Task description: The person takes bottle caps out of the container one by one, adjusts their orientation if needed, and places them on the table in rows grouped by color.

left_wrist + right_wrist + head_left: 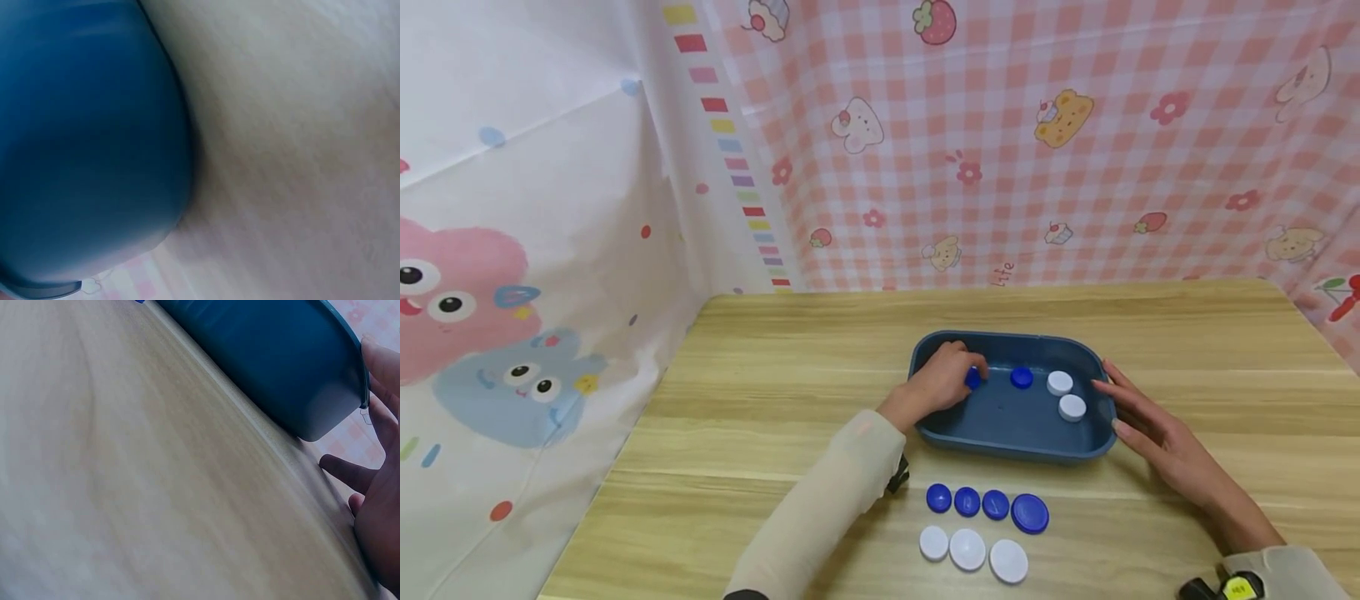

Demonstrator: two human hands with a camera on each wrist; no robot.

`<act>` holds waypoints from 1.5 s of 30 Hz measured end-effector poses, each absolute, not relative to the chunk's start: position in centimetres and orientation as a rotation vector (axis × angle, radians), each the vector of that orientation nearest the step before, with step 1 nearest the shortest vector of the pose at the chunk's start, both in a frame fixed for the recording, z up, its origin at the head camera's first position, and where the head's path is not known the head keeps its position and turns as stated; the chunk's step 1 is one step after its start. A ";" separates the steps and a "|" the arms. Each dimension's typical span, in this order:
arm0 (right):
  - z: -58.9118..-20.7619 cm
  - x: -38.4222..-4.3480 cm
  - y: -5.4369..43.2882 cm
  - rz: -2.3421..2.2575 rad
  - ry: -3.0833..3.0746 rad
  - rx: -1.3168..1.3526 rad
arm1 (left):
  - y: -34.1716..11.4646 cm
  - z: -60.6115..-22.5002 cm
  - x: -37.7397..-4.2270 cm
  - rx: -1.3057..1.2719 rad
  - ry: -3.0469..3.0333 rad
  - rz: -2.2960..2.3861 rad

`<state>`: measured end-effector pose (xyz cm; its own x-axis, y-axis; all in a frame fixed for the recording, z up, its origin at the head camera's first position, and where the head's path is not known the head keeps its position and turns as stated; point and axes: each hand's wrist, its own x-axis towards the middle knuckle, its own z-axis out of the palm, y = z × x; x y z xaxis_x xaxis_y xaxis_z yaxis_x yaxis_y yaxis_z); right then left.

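Observation:
Inside the dark blue tray, my left hand reaches over the left rim, its thumb and fingers pinching a blue cap. Another blue cap lies in the tray to the right of it. Two white caps, one farther back and one nearer, sit at the tray's right end. Against the right rim rest the extended fingertips of my right hand. The right wrist view shows its fingers at the rim; the left wrist view shows only the tray's outer wall and table.
In front of the tray, several blue caps form a row on the wooden table, the rightmost one larger. Nearer me lies a row of three white caps. A pink checked cloth hangs behind the table.

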<state>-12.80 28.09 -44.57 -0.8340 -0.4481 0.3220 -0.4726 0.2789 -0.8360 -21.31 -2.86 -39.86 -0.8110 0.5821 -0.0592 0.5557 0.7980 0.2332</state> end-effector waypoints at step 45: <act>-44.5 -12.7 28.0 1.674 -2.473 0.908 | -2.7 -37.4 -17.5 1.229 2.867 0.461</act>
<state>-12.71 27.97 -44.48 -0.8306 -0.4498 0.3283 -0.4718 0.2553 -0.8439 -17.53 -2.67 -37.39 -0.6959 0.7072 0.1247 0.7106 0.6533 0.2612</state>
